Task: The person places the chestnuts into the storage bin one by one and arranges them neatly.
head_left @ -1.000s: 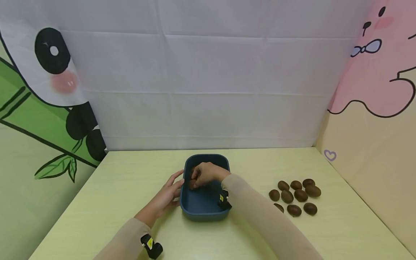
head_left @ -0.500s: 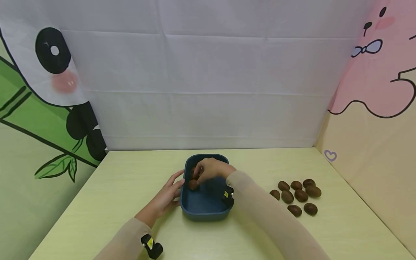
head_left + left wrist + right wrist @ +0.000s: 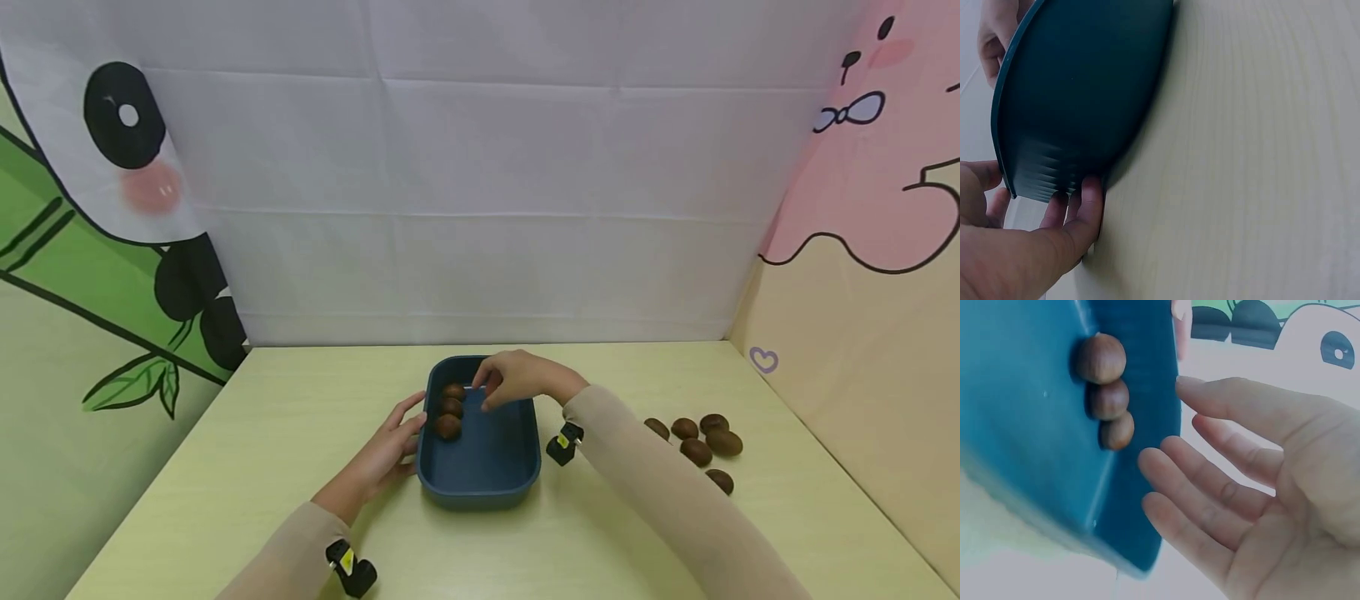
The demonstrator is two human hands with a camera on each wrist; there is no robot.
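Three brown chestnuts (image 3: 451,407) lie in a row along the left wall inside a dark blue rectangular box (image 3: 480,467). In the right wrist view the same chestnuts (image 3: 1109,400) show, smooth and round. My left hand (image 3: 386,450) rests against the box's left outer side. The left wrist view has its fingers (image 3: 1090,200) spread along the ribbed outer wall, with nothing gripped. Over the far right part of the box hovers my right hand (image 3: 521,377), its fingers loosely bent and apart. Nothing is between them in the right wrist view.
Several more chestnuts (image 3: 696,452) lie on the pale wood table (image 3: 300,433) to the right, some hidden behind the right sleeve (image 3: 660,492). A white cloth wall (image 3: 480,208) stands behind the table, with printed panels on both sides.
My right hand has let go of a chestnut in the box, then lifted and moved right, away from the row. The left hand has stayed at the box's side.
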